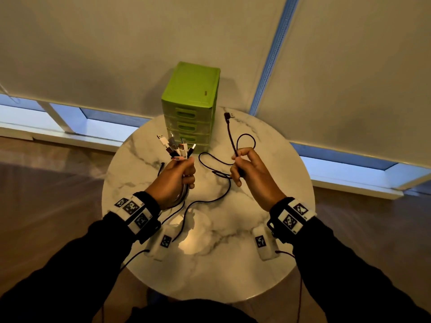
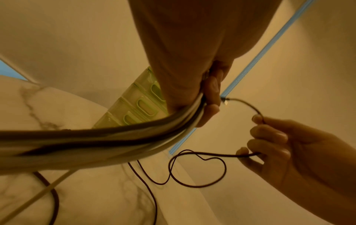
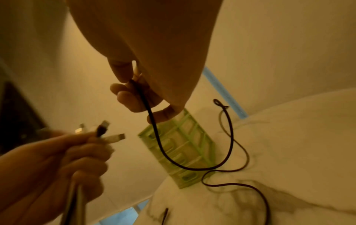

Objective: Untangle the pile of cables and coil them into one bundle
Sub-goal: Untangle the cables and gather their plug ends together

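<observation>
Marble-patterned round white worktop (image 1: 268, 183) carries everything we handle; at its far edge stands a green plastic mini drawer unit (image 1: 191, 106). Next down, our gathered bunch of mixed white, grey and black cables (image 2: 108, 141): left hand (image 1: 173, 180) is fisted round it, plug ends fanning out above the fist, tails hanging toward the worktop's near side. Smaller, one thin black cable (image 1: 211, 199) is the last loose piece: right hand (image 1: 250, 173) pinches it between thumb and fingers near its angled plug end (image 1: 228, 116), which sticks up, while the rest loops over the worktop. Hands are held apart above the worktop.

Step, we judge: untangling nearly done, last cable being added. Next move probably calls for bringing the black plug alongside the others in the left fist, drawing its slack free of loops, then coiling everything together.
</observation>
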